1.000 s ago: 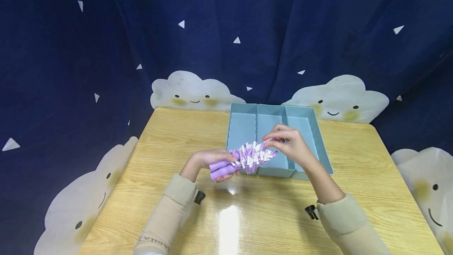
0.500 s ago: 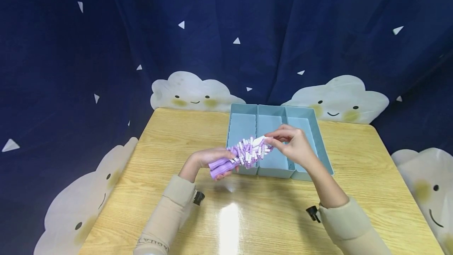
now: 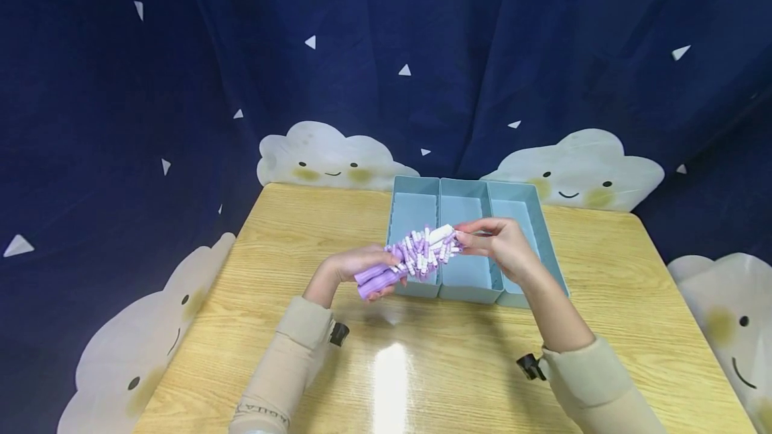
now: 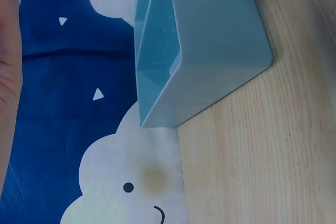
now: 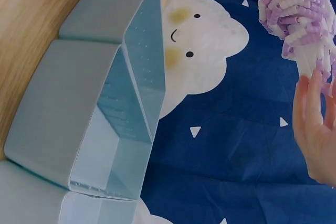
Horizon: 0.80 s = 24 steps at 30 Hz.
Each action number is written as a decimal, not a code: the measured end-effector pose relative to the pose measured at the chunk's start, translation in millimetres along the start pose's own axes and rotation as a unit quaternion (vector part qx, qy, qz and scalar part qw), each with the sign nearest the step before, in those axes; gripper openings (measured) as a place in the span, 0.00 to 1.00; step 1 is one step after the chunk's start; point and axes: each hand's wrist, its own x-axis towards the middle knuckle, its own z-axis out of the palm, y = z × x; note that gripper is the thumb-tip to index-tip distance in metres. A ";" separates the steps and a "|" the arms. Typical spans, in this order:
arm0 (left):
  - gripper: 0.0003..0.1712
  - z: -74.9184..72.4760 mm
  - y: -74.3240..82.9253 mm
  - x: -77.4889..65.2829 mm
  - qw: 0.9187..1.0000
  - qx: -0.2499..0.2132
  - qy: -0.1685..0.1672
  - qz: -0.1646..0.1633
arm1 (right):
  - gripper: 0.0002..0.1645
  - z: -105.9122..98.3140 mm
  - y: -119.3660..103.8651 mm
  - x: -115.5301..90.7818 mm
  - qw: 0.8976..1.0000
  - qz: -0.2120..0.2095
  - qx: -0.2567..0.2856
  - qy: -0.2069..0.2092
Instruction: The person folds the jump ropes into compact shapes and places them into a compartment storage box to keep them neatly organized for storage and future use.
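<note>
A beaded skipping rope (image 3: 422,256) in purple and white is gathered into a bundle above the blue-grey bins. My left hand (image 3: 356,263) grips it at its two purple handles (image 3: 375,280), which lie side by side. At the bundle's far end, my right hand (image 3: 505,244) pinches the rope near a smooth white piece (image 3: 442,233). The right wrist view shows the beaded strands (image 5: 299,11) looped close together, with the right fingers (image 5: 313,100) against the white piece's end. Only an edge of the left hand (image 4: 8,72) appears in the left wrist view.
Three blue-grey open bins stand side by side at the back of the wooden table (image 3: 301,233): a left bin (image 3: 413,209), a middle bin (image 3: 461,205) and a right bin (image 3: 512,213). A dark blue curtain (image 3: 362,86) with clouds hangs behind.
The bundle has risen slightly, and its smooth white piece shows more. My right fingers have shifted their pinch at the rope's far end, while the left hand keeps its grip on the handles.
</note>
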 end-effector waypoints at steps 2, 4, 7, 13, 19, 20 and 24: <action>0.25 -0.4 0.7 -0.3 1.000 -0.003 -0.002 0.001 | 0.12 -0.6 -1.3 0.4 0.999 0.020 0.026 -0.007; 0.25 -0.8 1.1 -0.3 1.000 -0.005 0.000 0.002 | 0.14 -0.2 -2.5 0.6 0.999 0.030 0.033 -0.006; 0.26 -1.2 0.9 0.1 1.000 -0.004 0.004 0.000 | 0.14 0.4 -2.6 0.9 0.999 0.034 0.024 0.008; 0.23 -0.4 -0.1 1.0 1.000 0.004 0.004 0.002 | 0.09 -0.7 -0.9 0.9 0.999 0.037 -0.023 0.020; 0.24 0.1 0.3 1.6 1.000 0.015 0.009 -0.002 | 0.09 -2.3 -0.2 2.0 0.998 0.052 -0.024 0.018; 0.24 -0.1 0.2 1.7 1.000 0.016 0.008 -0.002 | 0.11 -2.8 -0.2 2.6 0.998 0.059 -0.018 0.015; 0.23 -1.8 -1.0 1.5 1.000 0.019 0.002 -0.001 | 0.11 -5.8 0.7 5.8 0.995 0.095 0.025 -0.013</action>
